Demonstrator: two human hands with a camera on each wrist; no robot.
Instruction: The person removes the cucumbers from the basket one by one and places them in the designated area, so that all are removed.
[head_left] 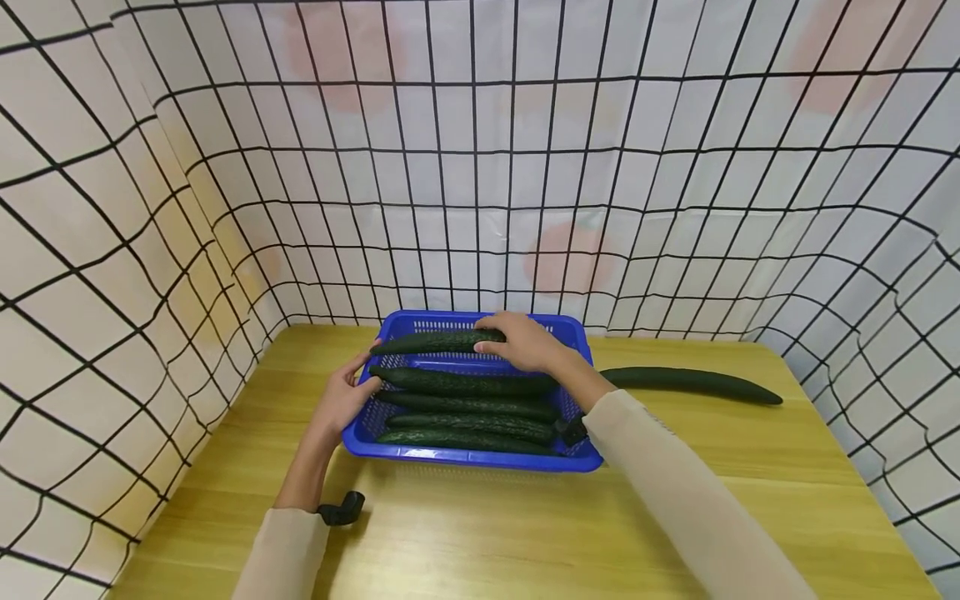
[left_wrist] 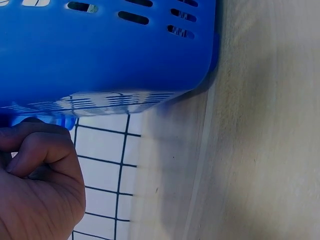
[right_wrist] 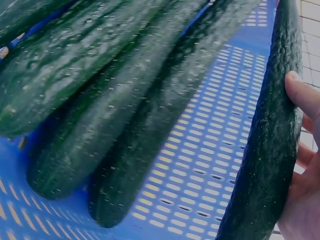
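My right hand (head_left: 525, 342) grips a long dark green cucumber (head_left: 427, 342) near its right part, along the far side of a blue plastic basket (head_left: 468, 456). In the right wrist view, the thumb and fingers (right_wrist: 304, 95) lie on opposite sides of this cucumber, with the slotted basket floor (right_wrist: 200, 165) beneath. Several more cucumbers (head_left: 465, 383) lie side by side in the basket's middle and near part. My left hand (head_left: 337, 404) holds the basket's left rim, its thumb over the edge; curled fingers show by the rim in the left wrist view.
Another cucumber (head_left: 690, 381) lies on the wooden table (head_left: 480, 533), right of the basket and partly behind my right forearm. White sheeting behind a black wire grid (head_left: 510, 175) stands around the back and sides. A small black camera (head_left: 343, 508) sits at my left wrist.
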